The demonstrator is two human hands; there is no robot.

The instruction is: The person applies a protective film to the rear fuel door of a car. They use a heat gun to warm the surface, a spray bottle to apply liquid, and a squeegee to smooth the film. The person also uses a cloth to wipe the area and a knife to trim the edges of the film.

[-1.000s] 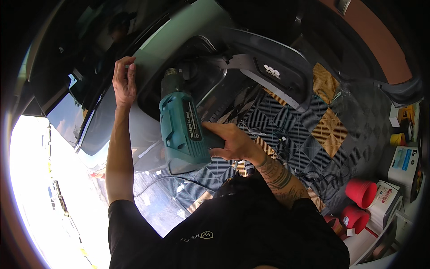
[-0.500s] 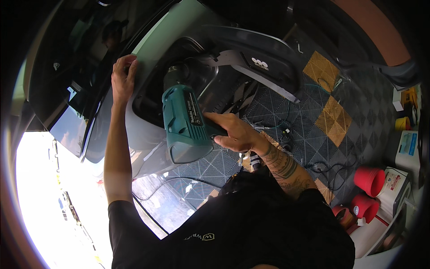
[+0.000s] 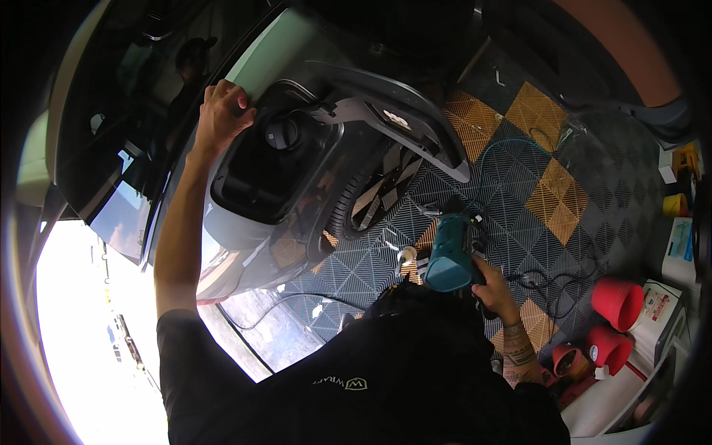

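Note:
My right hand [image 3: 495,291] grips the handle of a teal heat gun [image 3: 449,256], held low over the floor in front of my body; its nozzle points away from me. At the upper left, my left hand [image 3: 220,119] rests at the car's body panel [image 3: 276,53], beside the fuel filler recess [image 3: 252,182]. Its fingers are curled, with a small dark thing at the thumb that I cannot make out. Inside the recess sits a round black fuel cap [image 3: 280,134]. The fuel door [image 3: 426,141] stands swung out on its hinge, to the right of the recess.
Below the fuel door is a car wheel [image 3: 363,196]. Grey and orange floor tiles [image 3: 558,200] carry loose black cables [image 3: 545,282]. At the right stand red pots [image 3: 617,302] and white boxes [image 3: 678,248]. A dark car window [image 3: 111,141] lies far left.
My right hand has drawn the heat gun away from the filler recess, down and to the right, uncovering the fuel cap. My left hand has shifted slightly right along the panel.

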